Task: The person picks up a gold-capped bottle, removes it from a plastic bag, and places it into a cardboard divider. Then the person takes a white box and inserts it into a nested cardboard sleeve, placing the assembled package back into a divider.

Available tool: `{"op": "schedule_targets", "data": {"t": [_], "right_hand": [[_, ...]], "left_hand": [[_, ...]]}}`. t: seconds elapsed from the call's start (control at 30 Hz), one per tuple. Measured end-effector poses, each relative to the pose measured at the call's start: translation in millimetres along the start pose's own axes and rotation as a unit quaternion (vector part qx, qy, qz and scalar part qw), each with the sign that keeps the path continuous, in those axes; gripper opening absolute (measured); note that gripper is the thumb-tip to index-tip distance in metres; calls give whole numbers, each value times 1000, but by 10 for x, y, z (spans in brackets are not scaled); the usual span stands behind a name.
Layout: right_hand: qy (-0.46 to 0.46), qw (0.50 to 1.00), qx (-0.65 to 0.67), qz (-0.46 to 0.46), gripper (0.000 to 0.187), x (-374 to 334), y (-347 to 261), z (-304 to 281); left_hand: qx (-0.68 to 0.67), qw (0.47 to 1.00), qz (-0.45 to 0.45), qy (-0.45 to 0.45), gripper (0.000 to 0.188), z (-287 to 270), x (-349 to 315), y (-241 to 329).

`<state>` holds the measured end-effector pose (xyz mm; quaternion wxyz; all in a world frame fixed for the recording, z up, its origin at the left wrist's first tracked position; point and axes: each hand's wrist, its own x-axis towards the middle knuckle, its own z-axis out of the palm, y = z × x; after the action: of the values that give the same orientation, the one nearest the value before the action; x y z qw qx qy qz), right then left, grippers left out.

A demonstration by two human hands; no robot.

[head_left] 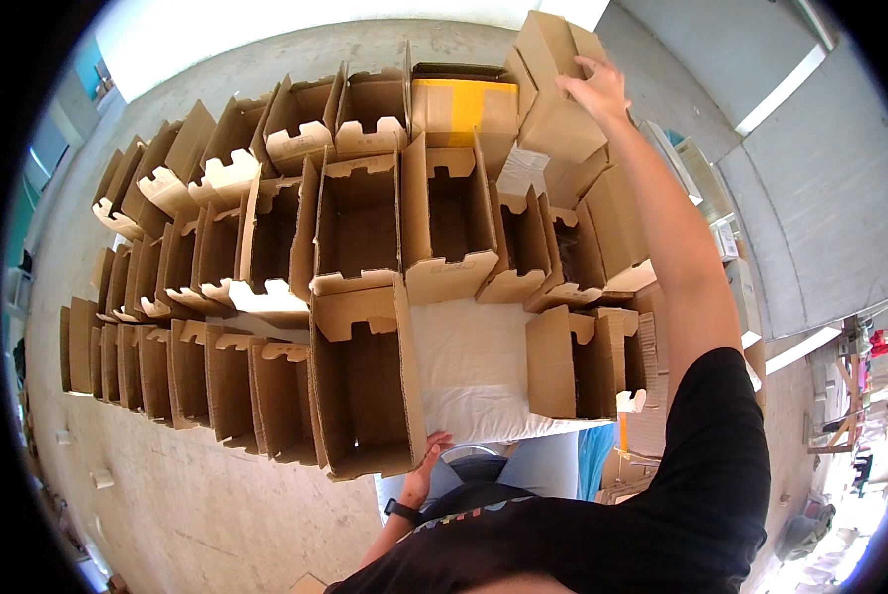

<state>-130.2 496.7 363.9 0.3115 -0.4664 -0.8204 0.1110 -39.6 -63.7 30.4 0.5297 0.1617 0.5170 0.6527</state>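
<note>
- Head view: my right grip (599,92) reaches far out to the upper right and touches a tall carton (553,114), thumb and fingers set apart over its upper part; I cannot tell whether they pinch it.
- The tall carton is smooth brown cardboard, leaning at a slant at the far right end of the back row.
- My left grip (425,473) is low, at the near right corner of a large open box (365,396); I cannot tell whether its fingers close on the cardboard.
- Small dark print marks a box front (452,272) in the middle row, too faint to make out; colored lettering crosses my black shirt (563,535).
- Wide yellow tape (467,111) bands a box at the back.
- Open-topped bins (231,391) stand in rows, thin-walled, their low edges cut in notches.
- Creased white sheeting (469,366) covers the surface between boxes.
</note>
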Motion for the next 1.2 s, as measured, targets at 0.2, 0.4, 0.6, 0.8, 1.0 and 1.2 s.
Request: {"op": "schedule_targets", "data": {"t": [0.2,0.4,0.6,0.8,1.0,1.2], "right_hand": [[-66,998,-14,20,68,-15,753,644],[-274,942,-191,36,75,-354,628,858],[59,968,-89,-227,71,-504,238,831],[8,856,-272,-439,86,-428,-4,1043],[-171,866,-331,-332,44,-333,-68,1257],[-124,884,-258,-369,10,-404,66,1384]], "left_hand": [[18,1000,0,-5,52,-3,40,16],[21,1000,4,7,53,33,23,67],[16,1000,-16,19,55,21,6,26],[16,1000,-7,20,55,30,41,58],[-11,1000,-1,15,55,34,45,57],[17,1000,-10,18,57,50,27,100]]}}
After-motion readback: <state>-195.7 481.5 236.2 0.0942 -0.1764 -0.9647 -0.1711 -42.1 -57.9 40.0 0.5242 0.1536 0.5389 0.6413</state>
